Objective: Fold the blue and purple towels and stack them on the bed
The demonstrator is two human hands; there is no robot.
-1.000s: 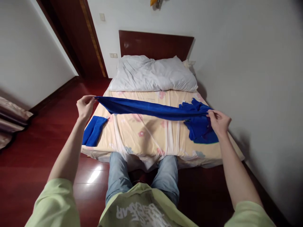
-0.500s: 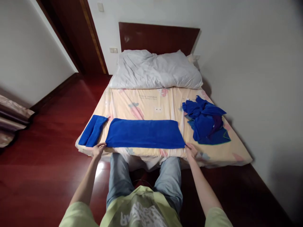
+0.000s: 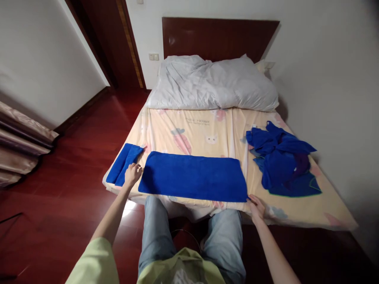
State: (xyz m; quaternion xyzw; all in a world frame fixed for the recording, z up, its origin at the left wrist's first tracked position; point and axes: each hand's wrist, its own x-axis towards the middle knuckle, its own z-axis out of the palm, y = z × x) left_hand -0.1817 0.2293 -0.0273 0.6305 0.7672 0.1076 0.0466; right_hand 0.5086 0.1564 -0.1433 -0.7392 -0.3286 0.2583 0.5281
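Observation:
A blue towel (image 3: 192, 176) lies flat as a long strip across the near part of the bed. My right hand (image 3: 256, 207) pinches its near right corner between thumb and fingers. Off the towel's left end, my left hand (image 3: 133, 173) hovers with loosely bent fingers and nothing visible in them. Just beside that hand is a smaller blue folded cloth (image 3: 120, 162), doubled into two lengthwise parts; the hand overlaps its right edge in view, and I cannot tell whether they touch.
A crumpled pile of blue cloths (image 3: 278, 154) sits on the bed's right side, one with a green edge. A white quilt (image 3: 213, 85) lies against the dark headboard (image 3: 216, 37). The patterned bed sheet (image 3: 166, 130) covers the mattress. Curtains (image 3: 23, 150) hang at left.
My left hand has let go of the towel's near left corner and moved up toward the folded cloth. My right hand stays at the right corner. The view has shifted.

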